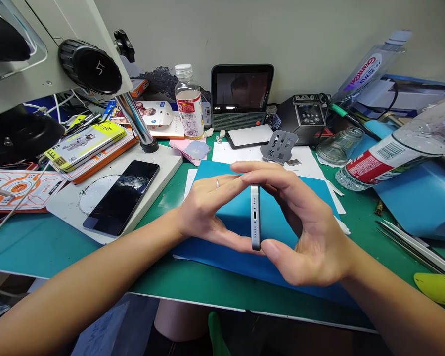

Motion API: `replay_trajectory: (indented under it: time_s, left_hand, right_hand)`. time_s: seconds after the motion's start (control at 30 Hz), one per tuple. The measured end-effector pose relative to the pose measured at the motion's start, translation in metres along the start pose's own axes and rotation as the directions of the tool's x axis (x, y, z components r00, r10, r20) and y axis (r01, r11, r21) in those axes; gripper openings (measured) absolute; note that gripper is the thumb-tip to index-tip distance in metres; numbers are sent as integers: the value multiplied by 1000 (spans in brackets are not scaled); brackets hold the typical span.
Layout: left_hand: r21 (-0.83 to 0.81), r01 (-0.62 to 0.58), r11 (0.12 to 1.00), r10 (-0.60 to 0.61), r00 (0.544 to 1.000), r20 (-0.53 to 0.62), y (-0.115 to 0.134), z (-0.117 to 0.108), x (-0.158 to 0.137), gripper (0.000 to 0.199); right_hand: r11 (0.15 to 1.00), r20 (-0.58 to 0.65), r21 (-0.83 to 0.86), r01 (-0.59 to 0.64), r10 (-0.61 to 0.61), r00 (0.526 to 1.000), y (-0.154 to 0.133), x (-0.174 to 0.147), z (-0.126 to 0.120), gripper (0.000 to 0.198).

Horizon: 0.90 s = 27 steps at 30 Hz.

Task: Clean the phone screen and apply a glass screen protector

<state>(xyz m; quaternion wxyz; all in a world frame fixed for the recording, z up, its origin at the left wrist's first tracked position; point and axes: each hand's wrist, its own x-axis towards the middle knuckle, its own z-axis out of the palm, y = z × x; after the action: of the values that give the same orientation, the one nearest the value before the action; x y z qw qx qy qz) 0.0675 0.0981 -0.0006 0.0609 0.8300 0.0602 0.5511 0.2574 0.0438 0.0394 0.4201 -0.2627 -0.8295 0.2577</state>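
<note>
A smartphone (255,217) is held on its edge above a blue mat (226,259), its end with the charging port and small holes facing me. My left hand (215,212), with a ring on one finger, grips it from the left, fingers at the top edge and thumb at the bottom. From the right, my right hand (307,222) holds the same phone, fingertips over the top edge and thumb at the lower corner. Both broad faces of the phone are nearly edge-on, so little of them shows.
A second, dark phone (121,198) lies on the white microscope base (163,160) at left. Behind stand a drink bottle (190,106), a small display (242,91) and a black device (300,118). A tilted water bottle (389,153) and tweezers (415,244) are at right.
</note>
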Motion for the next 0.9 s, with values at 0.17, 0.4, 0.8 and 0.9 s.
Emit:
replay_trajectory:
  time_s: [0.17, 0.4, 0.8, 0.9]
  left_hand:
    - [48, 0, 999, 0, 1000, 3, 1, 0, 0, 74]
    - [102, 3, 995, -3, 1000, 5, 0, 0, -4, 78]
    - [106, -8, 994, 10, 1000, -18, 0, 2, -6, 81]
    - [100, -8, 995, 11, 1000, -27, 0, 2, -6, 82]
  right_hand:
    - [999, -15, -19, 36, -36, 999, -1, 0, 0, 76]
    - [998, -9, -53, 46, -47, 999, -2, 0, -1, 76]
    - [996, -13, -64, 54, -55, 998, -2, -1, 0, 80]
    - [995, -10, -74, 66, -67, 998, -2, -1, 0, 81]
